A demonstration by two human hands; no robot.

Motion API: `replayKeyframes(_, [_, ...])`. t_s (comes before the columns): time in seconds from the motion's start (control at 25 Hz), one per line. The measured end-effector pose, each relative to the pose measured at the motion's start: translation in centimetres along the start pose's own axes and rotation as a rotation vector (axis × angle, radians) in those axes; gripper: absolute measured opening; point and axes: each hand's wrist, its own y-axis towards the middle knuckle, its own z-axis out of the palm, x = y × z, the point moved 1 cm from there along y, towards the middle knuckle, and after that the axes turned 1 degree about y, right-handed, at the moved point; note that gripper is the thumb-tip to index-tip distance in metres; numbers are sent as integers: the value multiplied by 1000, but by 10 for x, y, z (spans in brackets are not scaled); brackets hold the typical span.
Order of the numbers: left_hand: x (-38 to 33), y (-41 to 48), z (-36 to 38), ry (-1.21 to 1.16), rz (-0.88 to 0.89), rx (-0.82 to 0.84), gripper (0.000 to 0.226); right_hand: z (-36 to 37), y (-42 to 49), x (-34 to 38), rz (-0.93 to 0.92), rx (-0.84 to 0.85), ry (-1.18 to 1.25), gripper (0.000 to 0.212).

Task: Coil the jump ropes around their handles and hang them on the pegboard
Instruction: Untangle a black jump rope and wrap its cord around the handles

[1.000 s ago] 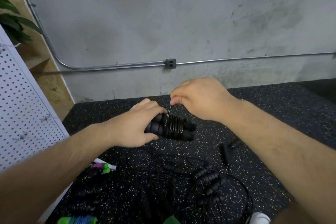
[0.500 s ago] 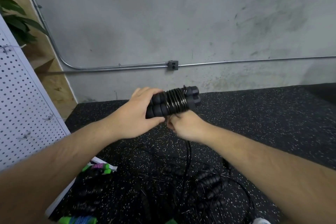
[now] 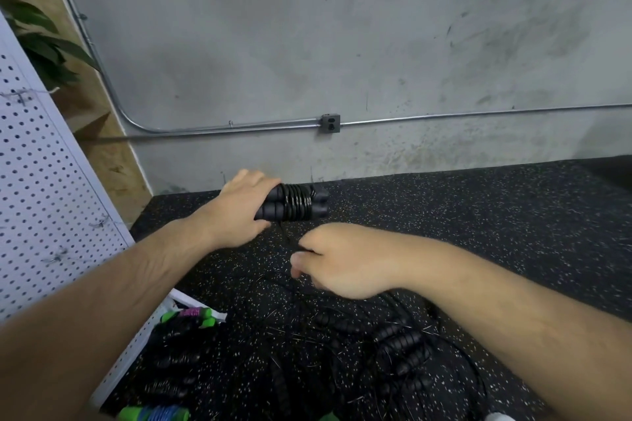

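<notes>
Position: worn on the person's head.
Facing: forward and down, toward the concrete wall (image 3: 273,44) and the speckled floor (image 3: 478,232).
Nearness: close over the floor.
Left edge: pegboard (image 3: 41,181).

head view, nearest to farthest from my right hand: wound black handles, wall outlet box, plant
1. wound black handles, just ahead, in the left hand
2. wall outlet box, on the wall behind
3. plant, far upper left

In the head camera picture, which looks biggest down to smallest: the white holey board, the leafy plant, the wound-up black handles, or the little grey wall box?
1. White pegboard, though it is closest to the camera.
2. Leafy plant.
3. Black handles in the left hand.
4. Grey wall box.
</notes>
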Motion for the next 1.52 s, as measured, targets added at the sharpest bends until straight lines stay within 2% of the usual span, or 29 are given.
replayKeyframes(0.16, [0,-3,7,-39,38,76,70,-30,-18,5,-62,-401,-477,24])
replayKeyframes(0.24, [-15,-6,7,-35,131,95,68,-40,-12,-5,-71,-544,-546,22])
replayKeyframes(0.36, [-46,-16,5,-82,264,133,65,-52,0,-30,-52,-653,-527,24])
replayKeyframes(0.48, [-74,-30,-4,-209,289,132,68,-64,10,-56,-79,-682,-320,16])
replayKeyframes(0.6, [-91,-42,-24,-447,200,128,88,-69,27,-91,-100,-668,23,8])
replayKeyframes(0.68, [-95,-44,-35,-510,162,88,94,-56,31,-105,-86,-513,420,9])
replayKeyframes(0.72, [-95,-43,-38,-518,131,76,93,-42,33,-107,-26,-383,521,10])
replayKeyframes(0.8, [-92,-37,-40,-478,52,34,89,-9,39,-95,64,-247,349,14])
replayKeyframes(0.88, [-80,-28,-36,-331,-12,-21,81,18,46,-67,-22,-252,319,28])
replayKeyframes(0.92, [-73,-23,-34,-237,-21,-33,77,27,49,-55,-51,-264,364,29])
replayKeyframes(1.0, [-56,-14,-28,-86,-34,-33,73,35,47,-36,-77,-273,292,31])
replayKeyframes(1.24, [-39,-6,-22,49,-52,-8,63,23,0,9,-54,-168,-45,39])
replayKeyframes(1.32, [-42,-7,-22,53,-15,25,64,4,-21,16,-59,-238,-246,36])
replayKeyframes(1.44, [-55,-14,-25,-6,114,69,63,-30,-33,11,-115,-465,-560,30])
replayKeyframes(1.52, [-71,-21,-26,-31,208,121,60,-47,-27,-5,-149,-559,-634,31])
